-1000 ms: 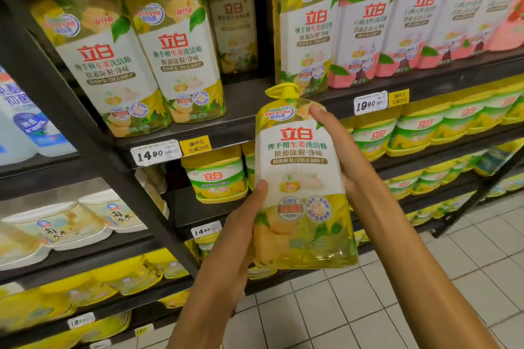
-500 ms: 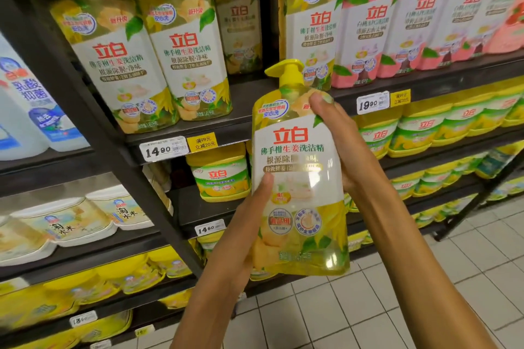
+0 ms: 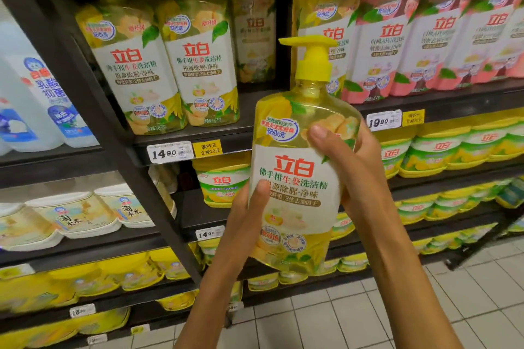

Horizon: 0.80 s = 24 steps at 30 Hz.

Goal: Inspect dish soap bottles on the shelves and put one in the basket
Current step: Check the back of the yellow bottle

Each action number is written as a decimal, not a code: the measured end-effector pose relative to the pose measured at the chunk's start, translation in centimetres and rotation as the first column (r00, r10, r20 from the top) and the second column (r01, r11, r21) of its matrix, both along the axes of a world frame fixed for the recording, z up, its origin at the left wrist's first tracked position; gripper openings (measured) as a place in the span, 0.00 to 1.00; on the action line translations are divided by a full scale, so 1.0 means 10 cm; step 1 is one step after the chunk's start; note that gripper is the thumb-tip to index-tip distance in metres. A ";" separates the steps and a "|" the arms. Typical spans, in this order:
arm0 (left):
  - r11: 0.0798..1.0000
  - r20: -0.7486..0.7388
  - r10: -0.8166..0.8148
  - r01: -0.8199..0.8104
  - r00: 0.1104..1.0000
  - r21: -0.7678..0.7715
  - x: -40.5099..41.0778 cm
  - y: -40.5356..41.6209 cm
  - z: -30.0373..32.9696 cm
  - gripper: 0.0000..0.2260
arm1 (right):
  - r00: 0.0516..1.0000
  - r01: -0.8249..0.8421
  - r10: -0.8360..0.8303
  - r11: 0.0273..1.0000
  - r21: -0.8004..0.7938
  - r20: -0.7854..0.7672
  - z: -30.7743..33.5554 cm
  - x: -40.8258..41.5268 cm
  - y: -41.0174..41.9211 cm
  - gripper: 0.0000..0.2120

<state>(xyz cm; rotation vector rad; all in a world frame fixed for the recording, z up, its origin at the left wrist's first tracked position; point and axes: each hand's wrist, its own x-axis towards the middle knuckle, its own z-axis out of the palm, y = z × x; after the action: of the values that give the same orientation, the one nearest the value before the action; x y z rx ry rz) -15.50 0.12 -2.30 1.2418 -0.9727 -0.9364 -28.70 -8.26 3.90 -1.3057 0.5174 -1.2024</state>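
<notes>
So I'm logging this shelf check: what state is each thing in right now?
Held dish soap bottle: upright, off the shelf, pump on, label toward the camera.
Left hand: grips its lower left side.
Right hand: grips its upper right side.
Yellow bottles: upright on the shelf.
Pink bottles: upright on the shelf.

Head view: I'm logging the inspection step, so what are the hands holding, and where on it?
Both hold the yellow dish soap bottle: the left hand grips its lower left side, the right hand its upper right shoulder.
</notes>
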 end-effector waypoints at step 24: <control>0.993 0.128 -0.061 0.074 0.990 -0.096 -0.04 -0.27 0.13 0.43 | 0.983 -0.060 0.041 0.994 0.096 0.182 0.05 0.22 -0.31 0.43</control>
<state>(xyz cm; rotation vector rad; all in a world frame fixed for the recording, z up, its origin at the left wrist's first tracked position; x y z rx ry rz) -15.90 -2.60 -1.00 1.1994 -1.1530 -0.8594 -26.48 -11.36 4.40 -1.1064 0.4068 -1.2224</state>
